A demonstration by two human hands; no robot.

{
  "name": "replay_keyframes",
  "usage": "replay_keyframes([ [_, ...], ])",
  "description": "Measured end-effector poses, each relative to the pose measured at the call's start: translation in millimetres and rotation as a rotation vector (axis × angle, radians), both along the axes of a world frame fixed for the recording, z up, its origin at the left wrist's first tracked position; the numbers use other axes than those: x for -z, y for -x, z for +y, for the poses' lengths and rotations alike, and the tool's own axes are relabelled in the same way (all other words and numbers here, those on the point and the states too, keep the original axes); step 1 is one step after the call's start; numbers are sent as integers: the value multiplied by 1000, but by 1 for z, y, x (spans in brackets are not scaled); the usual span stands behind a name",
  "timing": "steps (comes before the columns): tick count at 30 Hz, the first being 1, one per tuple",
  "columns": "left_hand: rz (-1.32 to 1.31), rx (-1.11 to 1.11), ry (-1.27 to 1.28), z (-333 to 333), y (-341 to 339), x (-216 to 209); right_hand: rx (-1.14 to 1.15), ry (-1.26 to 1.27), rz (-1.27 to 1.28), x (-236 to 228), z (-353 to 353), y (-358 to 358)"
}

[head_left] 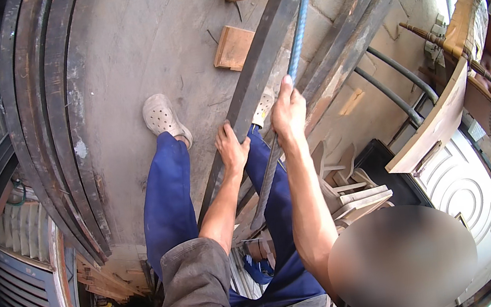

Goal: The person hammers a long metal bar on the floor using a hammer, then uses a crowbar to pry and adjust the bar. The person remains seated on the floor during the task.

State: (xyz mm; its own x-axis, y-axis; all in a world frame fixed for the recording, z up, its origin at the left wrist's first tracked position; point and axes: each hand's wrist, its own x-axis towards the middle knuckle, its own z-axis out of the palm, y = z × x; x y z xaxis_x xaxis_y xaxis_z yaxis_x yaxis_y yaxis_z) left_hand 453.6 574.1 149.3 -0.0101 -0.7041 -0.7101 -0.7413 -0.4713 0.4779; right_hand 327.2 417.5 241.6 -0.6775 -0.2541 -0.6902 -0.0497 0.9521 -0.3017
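A long dark wooden beam (pixel 262 50) runs slantwise from the top of the view down toward my legs. My left hand (pixel 233 150) grips its edges, thumb on the right side and fingers over the left. Just to the right, my right hand (pixel 288 113) is wrapped round a long metal bar (pixel 299 23). The bar's upper part looks bluish and ribbed, and its top end bends at the frame's edge. Its grey lower part slopes down past my right forearm and ends over my right leg. Bar and beam lie nearly parallel; whether they touch cannot be seen.
Several long dark beams (pixel 58 117) lie along the left. Two more beams (pixel 358 18) stretch across the right. Wooden blocks (pixel 234 48) rest on the concrete floor (pixel 118 52). Chair parts (pixel 351 192), a carved white panel (pixel 460 186) and dark curved tubes (pixel 395 82) crowd the right side.
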Motion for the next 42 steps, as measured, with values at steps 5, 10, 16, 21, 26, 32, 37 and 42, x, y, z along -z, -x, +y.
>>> replay_keyframes([
  [5, -1, -70, -64, 47, -20, -30, -96, -12, 36, -23, 54, -20],
  [10, -30, -50, -92, 105, -73, -34, -72, 18, 18, -35, 105, -78],
  [16, -34, -108, -202, 176, -134, -21, 36, -76, -72, -38, 166, -150],
  [21, -51, -164, -353, 237, -180, -2, 103, -51, -57, -2, 268, -208],
  [26, -95, -205, -414, 256, -201, 57, 31, -97, -53, 37, 291, -228],
  [32, -123, -132, -384, 252, -207, 67, 85, -80, -38, 62, 290, -244],
  [37, -57, 7, -345, 223, -197, 54, 133, -34, -50, 69, 299, -245],
  [42, 140, 87, -82, 114, -162, 71, 91, -92, -93, 55, 290, -230],
])
